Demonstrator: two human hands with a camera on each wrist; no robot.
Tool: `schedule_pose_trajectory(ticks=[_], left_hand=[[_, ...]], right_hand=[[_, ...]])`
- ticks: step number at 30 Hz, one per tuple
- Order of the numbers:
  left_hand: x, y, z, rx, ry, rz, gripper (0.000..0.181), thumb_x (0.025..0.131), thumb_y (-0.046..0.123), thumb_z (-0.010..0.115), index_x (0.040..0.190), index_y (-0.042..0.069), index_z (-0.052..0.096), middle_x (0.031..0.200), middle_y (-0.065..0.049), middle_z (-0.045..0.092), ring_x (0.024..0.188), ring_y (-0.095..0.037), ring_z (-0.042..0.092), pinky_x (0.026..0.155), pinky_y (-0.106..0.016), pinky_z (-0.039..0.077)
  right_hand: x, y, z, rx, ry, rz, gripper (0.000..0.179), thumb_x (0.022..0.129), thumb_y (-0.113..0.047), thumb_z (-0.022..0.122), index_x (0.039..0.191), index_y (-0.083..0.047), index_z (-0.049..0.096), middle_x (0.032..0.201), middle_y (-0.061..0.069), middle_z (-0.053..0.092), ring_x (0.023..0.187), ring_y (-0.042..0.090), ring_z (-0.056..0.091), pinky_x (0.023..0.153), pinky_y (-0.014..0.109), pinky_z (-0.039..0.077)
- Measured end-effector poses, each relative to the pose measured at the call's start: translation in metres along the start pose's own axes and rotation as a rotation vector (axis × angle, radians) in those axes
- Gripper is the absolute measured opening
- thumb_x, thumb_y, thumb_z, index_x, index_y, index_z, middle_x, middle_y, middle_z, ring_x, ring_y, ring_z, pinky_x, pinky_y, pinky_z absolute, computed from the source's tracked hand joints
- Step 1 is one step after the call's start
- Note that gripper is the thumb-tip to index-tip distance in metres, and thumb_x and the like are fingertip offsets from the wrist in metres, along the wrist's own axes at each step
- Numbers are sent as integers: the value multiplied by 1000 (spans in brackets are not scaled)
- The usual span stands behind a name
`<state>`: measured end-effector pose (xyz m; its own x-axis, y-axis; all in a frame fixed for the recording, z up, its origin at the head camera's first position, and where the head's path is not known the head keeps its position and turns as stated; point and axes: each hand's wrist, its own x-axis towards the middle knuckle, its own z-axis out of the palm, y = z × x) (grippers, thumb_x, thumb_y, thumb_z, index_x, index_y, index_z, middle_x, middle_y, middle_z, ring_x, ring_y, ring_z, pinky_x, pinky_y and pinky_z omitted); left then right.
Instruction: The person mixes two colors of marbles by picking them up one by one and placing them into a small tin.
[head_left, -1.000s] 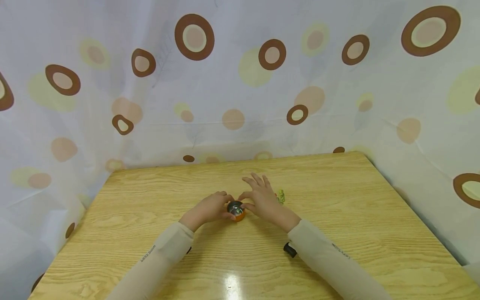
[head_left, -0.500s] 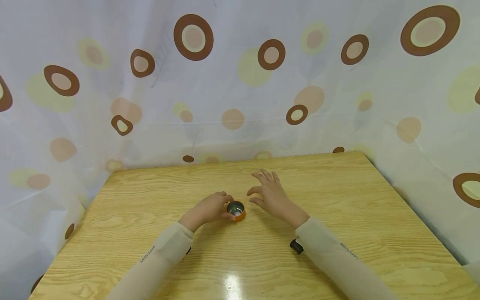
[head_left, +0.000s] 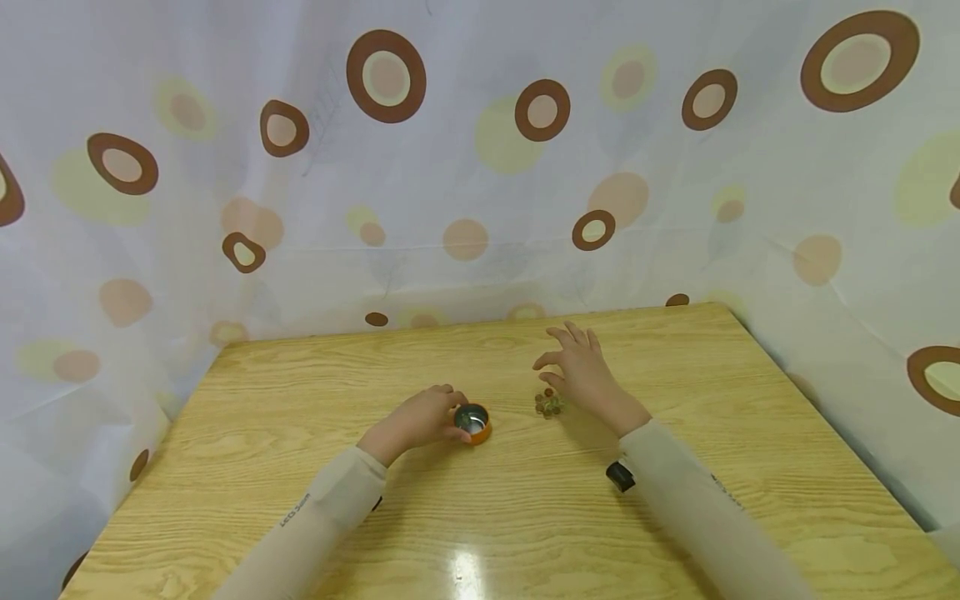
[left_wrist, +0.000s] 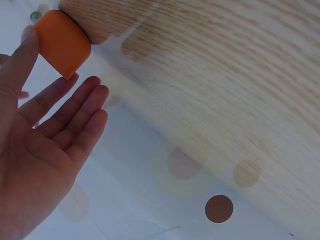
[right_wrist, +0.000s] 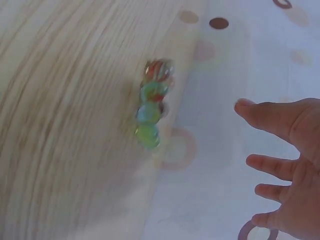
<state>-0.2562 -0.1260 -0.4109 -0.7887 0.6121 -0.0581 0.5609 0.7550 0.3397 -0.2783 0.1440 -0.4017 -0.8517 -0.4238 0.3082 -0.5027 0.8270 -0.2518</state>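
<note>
The left hand (head_left: 422, 421) comes in from 9 o'clock and pinches the orange cup (left_wrist: 63, 42) between thumb and fingers. The cup is on the wooden bench (head_left: 420, 367), with its round, dark, shiny inside facing up. I can't tell what is in it. A little bunch of glass marbles (right_wrist: 148, 114), some green and some red, lies near the cup at 3 o'clock. The right hand (head_left: 588, 375) is just beside the marbles, at 2 o'clock from them, its fingers wide apart. A spotty cloth (head_left: 465, 192) hangs at 12 o'clock, behind the bench.
</note>
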Motion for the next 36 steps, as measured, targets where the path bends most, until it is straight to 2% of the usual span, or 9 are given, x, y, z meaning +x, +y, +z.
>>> schedule_pose_trajectory(ticks=[8,13,27,36], left_hand=[[0,-2,2,16,1,4,49,81,32,76,117,2,63,102,-9,60,90,-21,58,82,-38,49],[0,-3,3,17,-1,-2,48,81,32,76,117,2,63,102,-9,60,90,-21,58,82,-38,49],[1,-3,3,37,-2,9,49,82,32,75,119,2,63,105,-10,61,93,-23,59,83,-38,50],[2,-4,4,35,-2,9,49,81,33,76,118,3,63,102,-9,60,88,-20,58,81,-37,50]], right_hand=[[-3,27,4,-4,-45,85,14,85,-11,74,98,-10,76,142,25,42,138,47,21,108,67,11],[-3,34,10,-11,-65,85,12,83,-7,74,95,-9,76,140,27,44,136,50,23,106,70,13],[1,40,20,-32,-95,71,11,80,-6,76,90,-11,77,138,27,46,135,51,25,103,72,17],[1,43,20,-37,-124,104,11,82,-6,75,92,-11,76,140,27,44,135,51,24,104,71,14]])
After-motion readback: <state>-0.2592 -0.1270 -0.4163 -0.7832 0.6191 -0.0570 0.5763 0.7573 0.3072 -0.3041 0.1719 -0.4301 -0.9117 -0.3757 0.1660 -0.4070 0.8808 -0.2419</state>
